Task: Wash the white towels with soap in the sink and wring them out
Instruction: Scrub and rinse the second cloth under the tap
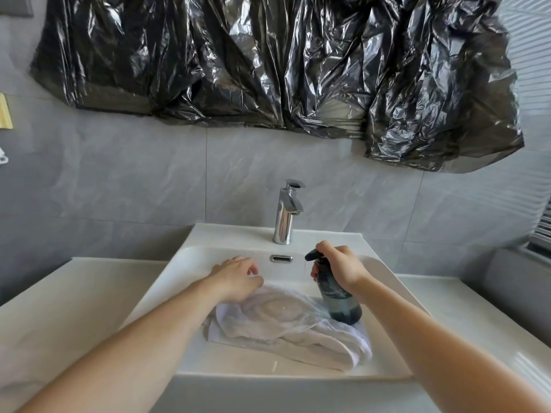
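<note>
White towels (286, 326) lie bunched in the sink (167, 293), soaked, limp and likely heavy; best gathered by a thick fold. Left hand (238, 278) rests loosely on their far edge. Right hand (340, 268) clasps a dark pump bottle (340, 305), probably slippery.

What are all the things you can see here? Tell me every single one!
towel: one heap, white, lying in the sink
pump bottle: one, dark and see-through, standing on the towel's right part
sink: one, white, in the middle of the counter
faucet: one, shiny silver, behind the basin, no water running
overflow slot: one, silver, on the basin's back wall
counter: one, white, either side of the sink
plastic sheet: black, crinkly, hung on the grey wall
left hand: one, resting on the towel's back edge
right hand: one, gripping the bottle's pump top
</note>
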A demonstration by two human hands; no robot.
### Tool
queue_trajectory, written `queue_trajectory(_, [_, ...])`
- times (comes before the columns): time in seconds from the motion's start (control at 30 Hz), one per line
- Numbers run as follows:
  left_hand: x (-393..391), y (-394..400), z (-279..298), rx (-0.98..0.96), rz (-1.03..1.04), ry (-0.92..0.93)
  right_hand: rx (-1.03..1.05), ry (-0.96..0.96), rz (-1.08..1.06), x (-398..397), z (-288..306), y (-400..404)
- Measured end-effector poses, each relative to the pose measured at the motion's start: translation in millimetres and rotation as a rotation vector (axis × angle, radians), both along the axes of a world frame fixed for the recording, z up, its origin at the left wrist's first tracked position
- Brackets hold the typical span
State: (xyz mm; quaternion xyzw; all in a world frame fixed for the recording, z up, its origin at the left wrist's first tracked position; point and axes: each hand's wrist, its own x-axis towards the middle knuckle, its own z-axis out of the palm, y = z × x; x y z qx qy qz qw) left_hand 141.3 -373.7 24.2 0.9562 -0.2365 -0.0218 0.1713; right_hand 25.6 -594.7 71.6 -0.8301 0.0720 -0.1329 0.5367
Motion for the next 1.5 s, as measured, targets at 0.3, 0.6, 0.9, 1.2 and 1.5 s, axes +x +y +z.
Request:
queue_trajectory(0.3, [-10.1,-5.0,-0.2,0.061,-0.017,-0.005,0.022,-0.048,-0.039,-2.3,-5.0,-0.9])
queue_trajectory(0.6, [-12.4,-2.4,1.3,0.13,-0.027,0.03,0.174,-0.187,-0.169,-10.0,8.8,-3.1])
queue_trajectory(0.9, [-10.8,-6.4,3.4,0.199,-0.1,0.006,0.305,-0.343,-0.259,10.6,49.5,-18.6])
queue_trajectory(1.2, [-17.4,-10.0,7.8,0.164,-0.165,-0.105,0.271,-0.355,-0.296,34.0,62.6,-28.2])
queue_trajectory(1.5, [-18.2,-12.4,11.9,0.146,-0.198,-0.041,0.223,-0.398,-0.599,104.8,72.0,-48.6])
